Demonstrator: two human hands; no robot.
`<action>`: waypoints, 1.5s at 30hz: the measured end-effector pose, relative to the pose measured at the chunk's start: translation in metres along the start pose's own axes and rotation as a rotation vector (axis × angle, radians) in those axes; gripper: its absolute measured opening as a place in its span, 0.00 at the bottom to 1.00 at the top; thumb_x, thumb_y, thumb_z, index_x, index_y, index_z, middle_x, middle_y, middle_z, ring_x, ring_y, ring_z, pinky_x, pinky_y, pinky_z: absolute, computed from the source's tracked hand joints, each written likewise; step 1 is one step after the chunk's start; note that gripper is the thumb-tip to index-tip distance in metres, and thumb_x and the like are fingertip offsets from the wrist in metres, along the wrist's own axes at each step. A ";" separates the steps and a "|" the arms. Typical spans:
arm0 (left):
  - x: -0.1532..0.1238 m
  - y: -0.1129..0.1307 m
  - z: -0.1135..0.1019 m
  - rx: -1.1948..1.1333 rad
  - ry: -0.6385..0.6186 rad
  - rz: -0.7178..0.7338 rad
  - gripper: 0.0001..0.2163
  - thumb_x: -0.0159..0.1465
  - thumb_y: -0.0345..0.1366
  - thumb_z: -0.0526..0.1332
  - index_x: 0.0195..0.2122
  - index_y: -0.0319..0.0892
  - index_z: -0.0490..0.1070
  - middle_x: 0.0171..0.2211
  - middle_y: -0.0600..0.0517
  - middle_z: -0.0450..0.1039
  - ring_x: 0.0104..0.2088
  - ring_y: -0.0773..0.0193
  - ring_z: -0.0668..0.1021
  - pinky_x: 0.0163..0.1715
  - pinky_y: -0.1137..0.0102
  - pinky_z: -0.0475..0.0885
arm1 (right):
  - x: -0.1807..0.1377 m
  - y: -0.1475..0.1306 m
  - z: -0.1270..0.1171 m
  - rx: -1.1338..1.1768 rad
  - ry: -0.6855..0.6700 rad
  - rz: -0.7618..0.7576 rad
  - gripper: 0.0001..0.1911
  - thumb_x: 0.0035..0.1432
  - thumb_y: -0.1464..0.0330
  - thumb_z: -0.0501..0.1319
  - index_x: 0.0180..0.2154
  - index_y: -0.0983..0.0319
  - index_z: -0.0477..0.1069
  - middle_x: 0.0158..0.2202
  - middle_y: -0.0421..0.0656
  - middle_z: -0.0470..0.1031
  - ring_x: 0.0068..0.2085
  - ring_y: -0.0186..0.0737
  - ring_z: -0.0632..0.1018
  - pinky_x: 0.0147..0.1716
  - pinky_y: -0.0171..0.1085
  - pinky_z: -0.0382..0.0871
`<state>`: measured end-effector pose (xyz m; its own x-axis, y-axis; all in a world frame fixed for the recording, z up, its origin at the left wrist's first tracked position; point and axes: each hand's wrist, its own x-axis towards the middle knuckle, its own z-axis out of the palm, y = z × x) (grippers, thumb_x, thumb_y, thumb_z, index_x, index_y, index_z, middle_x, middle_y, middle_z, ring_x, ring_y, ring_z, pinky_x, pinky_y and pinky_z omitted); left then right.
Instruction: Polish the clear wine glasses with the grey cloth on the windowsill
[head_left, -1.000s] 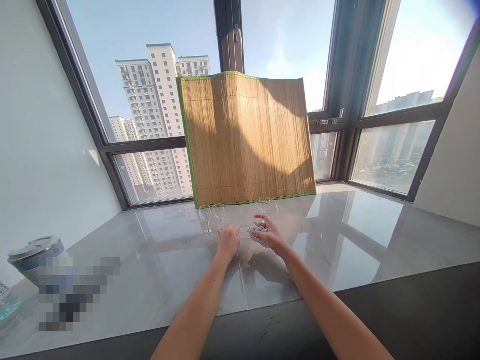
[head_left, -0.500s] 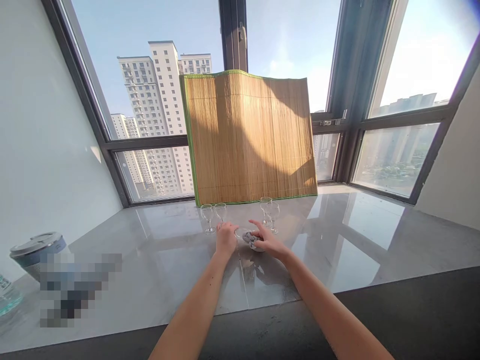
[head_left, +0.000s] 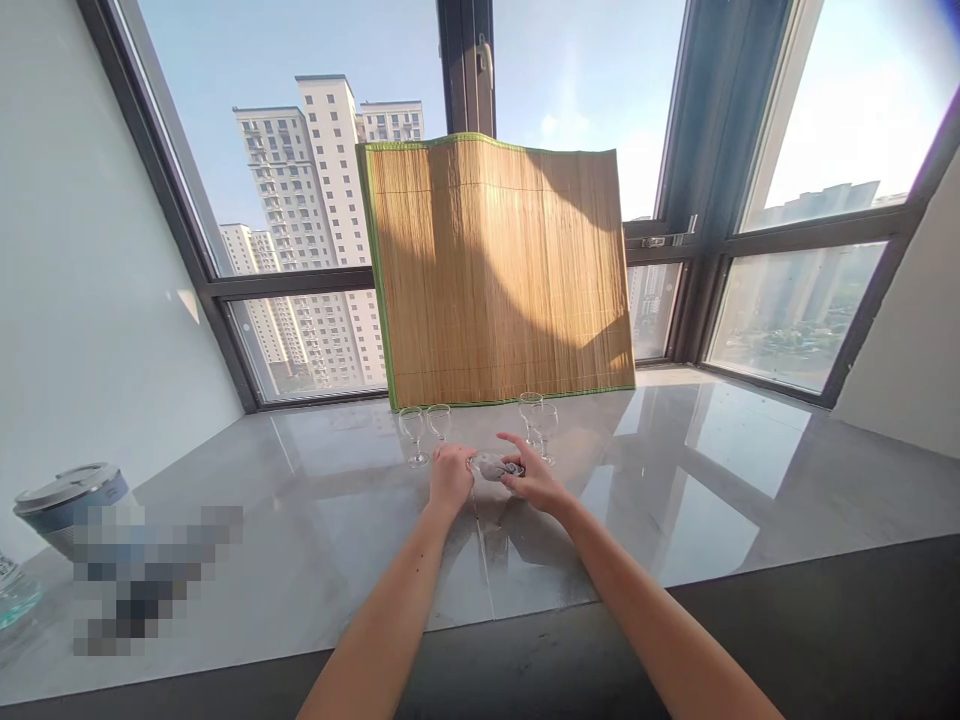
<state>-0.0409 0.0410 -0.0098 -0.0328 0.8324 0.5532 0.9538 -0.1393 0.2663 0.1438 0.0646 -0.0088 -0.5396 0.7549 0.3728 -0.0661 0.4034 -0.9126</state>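
Note:
My left hand (head_left: 451, 478) is closed around the stem end of a small clear stemmed glass (head_left: 475, 464), held tipped on its side over the counter. From the right, my right hand (head_left: 540, 482) pinches a crumpled grey cloth (head_left: 493, 468), most of which appears to sit inside the glass bowl. The index finger of that hand stretches out above the cloth. Two more stemmed glasses (head_left: 412, 424) stand upright just beyond my left hand, one partly hidden by it. Another upright pair of stemmed glasses (head_left: 548, 420) stands behind my right hand.
A grey glossy counter (head_left: 300, 560) runs under the windows, its front edge near my forearms. A bamboo mat (head_left: 495, 280) with green trim leans upright at the back. On the left are a lidded cup (head_left: 71, 500), a clear container (head_left: 16, 595) and a blurred-out patch.
The grey cloth has shifted left, further into the glass, and shows less bunched up at my right fingers. My left hand keeps its hold on the glass.

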 end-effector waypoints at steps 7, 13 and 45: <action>0.005 -0.006 0.000 -0.192 0.050 -0.168 0.12 0.60 0.27 0.55 0.37 0.44 0.78 0.34 0.50 0.77 0.38 0.61 0.76 0.50 0.64 0.65 | 0.006 -0.001 -0.003 -0.049 0.376 -0.082 0.35 0.51 0.65 0.59 0.59 0.59 0.51 0.30 0.36 0.70 0.24 0.30 0.64 0.25 0.31 0.57; 0.010 -0.007 0.006 -0.672 -0.025 -0.402 0.10 0.59 0.33 0.60 0.41 0.39 0.74 0.30 0.50 0.76 0.33 0.64 0.77 0.33 0.71 0.69 | 0.009 0.007 -0.003 -0.205 0.527 -0.087 0.33 0.53 0.67 0.56 0.60 0.59 0.50 0.32 0.38 0.73 0.26 0.33 0.67 0.30 0.34 0.61; 0.015 -0.021 0.012 -0.610 0.311 -0.796 0.10 0.55 0.31 0.55 0.39 0.44 0.67 0.32 0.52 0.72 0.31 0.63 0.75 0.30 0.70 0.67 | 0.000 0.011 0.013 -0.597 -0.019 -0.225 0.16 0.47 0.76 0.54 0.38 0.58 0.68 0.34 0.39 0.74 0.34 0.37 0.73 0.35 0.33 0.62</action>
<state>-0.0577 0.0626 -0.0171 -0.7423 0.6397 0.1992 0.3136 0.0691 0.9470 0.1320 0.0619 -0.0209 -0.5817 0.6116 0.5363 0.2970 0.7735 -0.5600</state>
